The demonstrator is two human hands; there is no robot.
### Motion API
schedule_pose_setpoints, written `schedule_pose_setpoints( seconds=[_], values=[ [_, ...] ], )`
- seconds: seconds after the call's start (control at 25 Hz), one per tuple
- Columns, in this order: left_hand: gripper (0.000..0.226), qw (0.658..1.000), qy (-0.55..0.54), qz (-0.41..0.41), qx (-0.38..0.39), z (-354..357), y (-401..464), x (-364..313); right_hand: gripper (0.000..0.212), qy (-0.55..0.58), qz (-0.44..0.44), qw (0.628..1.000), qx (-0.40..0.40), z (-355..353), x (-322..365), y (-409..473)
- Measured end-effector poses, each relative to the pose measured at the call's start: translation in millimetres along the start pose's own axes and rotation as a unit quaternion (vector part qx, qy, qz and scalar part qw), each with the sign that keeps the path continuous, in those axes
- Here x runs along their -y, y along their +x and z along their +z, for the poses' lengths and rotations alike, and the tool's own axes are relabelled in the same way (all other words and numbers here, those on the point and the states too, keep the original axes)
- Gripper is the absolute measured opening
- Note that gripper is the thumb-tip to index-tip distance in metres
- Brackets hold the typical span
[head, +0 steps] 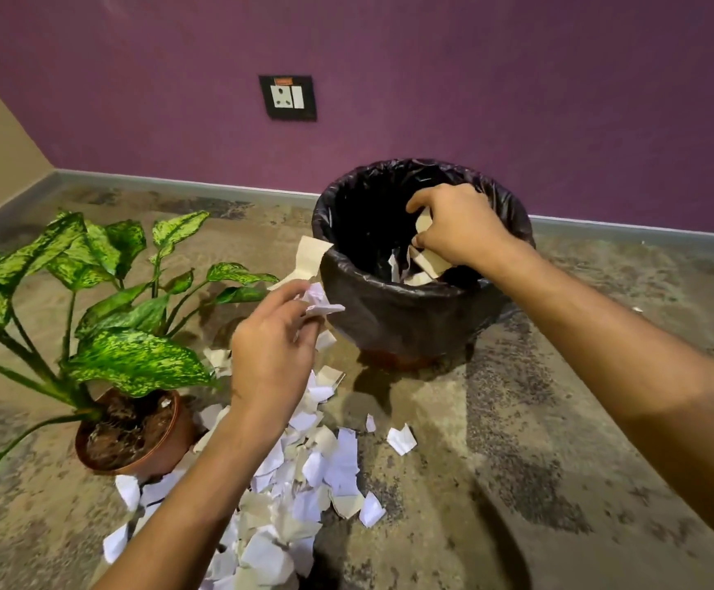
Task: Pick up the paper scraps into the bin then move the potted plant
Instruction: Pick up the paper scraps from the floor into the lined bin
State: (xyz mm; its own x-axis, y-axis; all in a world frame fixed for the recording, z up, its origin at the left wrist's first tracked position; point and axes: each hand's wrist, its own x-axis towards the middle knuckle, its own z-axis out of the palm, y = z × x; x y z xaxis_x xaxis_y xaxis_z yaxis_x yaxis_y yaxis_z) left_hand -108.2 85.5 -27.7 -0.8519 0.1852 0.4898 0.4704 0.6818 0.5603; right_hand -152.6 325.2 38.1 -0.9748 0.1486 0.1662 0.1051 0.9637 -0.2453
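Reaching over the bin point(393, 308) rim, the right hand point(461, 227) pinches scraps point(425, 259); the left hand point(272, 351) pinches paper point(319, 302) beside it. More litter point(304, 483) covers the floor near the plant point(134, 432).

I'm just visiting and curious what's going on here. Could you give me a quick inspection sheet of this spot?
Surface: mottled stone floor, stained dark in patches.
Job's things: bin lined with a black bag, some scraps inside; pile of paper scraps on the floor; potted plant beside the pile.
Clutter: one stray scrap apart from the pile.
Hands: left hand holds scraps near the bin; right hand holds scraps over the bin's mouth, fingers curled.
Cables: nothing seen.
Surroundings: purple wall with a socket plate.
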Motion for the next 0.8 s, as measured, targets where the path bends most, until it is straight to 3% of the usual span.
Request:
schedule_pose_setpoints(
  seconds=[0.28, 0.44, 0.68, 0.8],
  values=[
    [0.015, 0.998, -0.044, 0.038, 0.003, 2.9, 49.0, -60.1, 0.053, 0.061, -0.024, 0.998, -0.024, 3.2, -15.6, 3.0],
    [0.014, 0.998, -0.033, 0.026, 0.036, 24.1, 91.8, -76.3, 0.038, 0.118, 0.003, 0.985, -0.129, -5.1, -19.3, 2.7],
    [0.062, 0.99, -0.041, 0.03, 0.134, 45.8, 110.5, -75.9, 0.034, 0.17, -0.008, 0.97, -0.174, -16.5, -11.7, -3.7],
    [0.055, 0.989, -0.046, 0.07, 0.118, 38.2, 91.1, -66.5, 0.033, 0.161, -0.031, 0.971, -0.176, -9.0, -7.8, -8.7]
  ],
)
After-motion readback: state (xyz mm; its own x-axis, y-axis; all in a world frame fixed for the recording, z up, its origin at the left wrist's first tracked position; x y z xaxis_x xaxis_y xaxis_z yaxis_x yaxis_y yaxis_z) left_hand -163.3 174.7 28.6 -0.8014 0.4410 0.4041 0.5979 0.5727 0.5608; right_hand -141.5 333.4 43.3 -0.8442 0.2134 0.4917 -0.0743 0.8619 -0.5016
